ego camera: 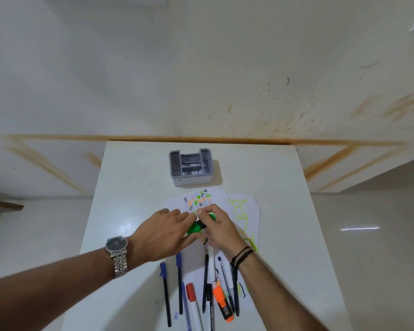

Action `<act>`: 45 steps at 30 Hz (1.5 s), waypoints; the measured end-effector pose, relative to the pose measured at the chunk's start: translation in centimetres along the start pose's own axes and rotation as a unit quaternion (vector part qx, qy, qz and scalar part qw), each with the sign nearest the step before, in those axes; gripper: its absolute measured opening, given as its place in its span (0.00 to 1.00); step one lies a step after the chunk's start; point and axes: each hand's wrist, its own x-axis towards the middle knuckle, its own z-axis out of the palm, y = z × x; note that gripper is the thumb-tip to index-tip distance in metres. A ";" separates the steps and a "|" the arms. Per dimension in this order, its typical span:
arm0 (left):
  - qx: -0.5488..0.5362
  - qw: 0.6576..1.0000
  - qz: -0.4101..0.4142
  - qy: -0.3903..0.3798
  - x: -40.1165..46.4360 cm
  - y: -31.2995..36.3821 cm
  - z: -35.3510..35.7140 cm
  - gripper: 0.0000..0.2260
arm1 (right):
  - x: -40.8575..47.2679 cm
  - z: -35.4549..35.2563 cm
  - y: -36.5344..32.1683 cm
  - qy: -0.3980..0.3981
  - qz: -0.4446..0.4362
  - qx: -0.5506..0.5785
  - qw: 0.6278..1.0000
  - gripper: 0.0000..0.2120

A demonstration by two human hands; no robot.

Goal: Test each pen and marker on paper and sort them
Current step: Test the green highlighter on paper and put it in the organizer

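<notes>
A green highlighter point(197, 227) lies between both hands over the scribbled paper point(201, 199). My left hand point(163, 232) grips its lower body, and my right hand point(216, 225) pinches its upper end, where a bit of green point(212, 216) shows past the fingers. Several pens and markers lie in a loose row near the table's front edge: two blue-capped pens point(164, 283), a red-capped white marker point(193, 304), an orange highlighter point(222, 303) and dark pens point(205, 283).
A grey compartmented organizer point(190, 167) stands at the back middle of the white table point(129, 187). A second sheet with yellow-green scrawls point(243, 211) overlaps the first on the right. A stained white wall rises behind the table.
</notes>
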 end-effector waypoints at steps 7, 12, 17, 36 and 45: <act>0.026 0.997 -0.072 0.014 -1.0 1.4 -0.8 0.16 | 3.1 -0.9 -1.3 0.162 0.101 0.098 0.977 0.04; -0.042 0.995 -0.090 -0.033 -5.5 -0.3 0.0 0.15 | 5.1 -8.2 -2.7 0.216 0.041 0.152 0.964 0.07; -0.056 0.993 -0.084 -0.062 -5.5 -4.3 5.5 0.16 | 5.3 -6.8 0.7 0.127 -0.001 -0.018 0.992 0.13; -0.100 0.981 -0.164 0.021 -0.8 -8.7 12.1 0.14 | 11.0 -6.2 6.1 0.140 -0.162 -0.161 0.964 0.15; -0.105 0.978 -0.176 0.031 -0.8 -8.3 12.0 0.13 | 10.6 -6.0 6.5 0.156 -0.187 -0.163 0.956 0.14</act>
